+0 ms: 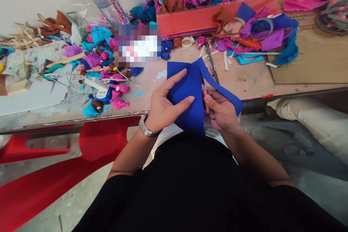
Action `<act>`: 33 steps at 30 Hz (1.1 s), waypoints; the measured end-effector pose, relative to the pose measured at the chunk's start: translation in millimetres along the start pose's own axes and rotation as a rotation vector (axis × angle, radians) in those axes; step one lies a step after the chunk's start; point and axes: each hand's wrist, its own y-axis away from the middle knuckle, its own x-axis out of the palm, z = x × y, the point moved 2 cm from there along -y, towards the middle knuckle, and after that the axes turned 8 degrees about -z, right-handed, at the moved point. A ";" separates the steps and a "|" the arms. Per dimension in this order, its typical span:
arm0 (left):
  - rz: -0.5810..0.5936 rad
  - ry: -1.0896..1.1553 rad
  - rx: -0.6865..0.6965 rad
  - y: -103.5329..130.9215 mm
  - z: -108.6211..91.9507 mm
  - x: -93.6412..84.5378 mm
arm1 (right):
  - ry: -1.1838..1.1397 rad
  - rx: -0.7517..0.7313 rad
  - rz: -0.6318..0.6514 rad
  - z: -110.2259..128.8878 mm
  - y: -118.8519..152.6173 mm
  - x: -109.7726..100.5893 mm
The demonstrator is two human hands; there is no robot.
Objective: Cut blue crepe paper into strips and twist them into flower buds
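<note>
A sheet of blue crepe paper (187, 94) hangs over the table's front edge, close to my body. My left hand (168, 101) lies over its left side, thumb and index finger spread on top; the other fingers are hidden underneath. My right hand (221, 108) is wrapped round pink-handled scissors (206, 99), whose dark blades point away from me between the sheet and a narrow blue strip (224, 94). The strip curves over the right hand and joins the sheet near its far edge.
Crumpled coloured paper (100, 40), a water bottle (106, 1), a white plug (96, 84) and a red packet (190, 20) lie on the table (146, 79). Tape rolls (261, 29) sit beyond my right hand. A red chair (100, 139) stands lower left; a person's leg (307, 116) is at right.
</note>
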 end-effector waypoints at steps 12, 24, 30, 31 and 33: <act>0.005 0.006 -0.001 3.1 0.1 2.2 | -0.033 0.030 -0.046 0.3 0.3 0.7; 0.010 0.010 -0.015 4.0 1.9 1.7 | -0.025 0.001 -0.009 -1.5 0.8 -0.2; -0.010 0.012 0.006 2.7 3.0 3.4 | -0.047 0.019 -0.014 0.7 0.5 2.2; -0.018 0.011 0.012 0.6 3.4 3.2 | -0.053 0.018 -0.009 2.9 -0.1 4.3; -0.031 0.004 0.030 -6.7 4.8 1.9 | -0.069 0.009 0.001 9.1 -2.7 9.9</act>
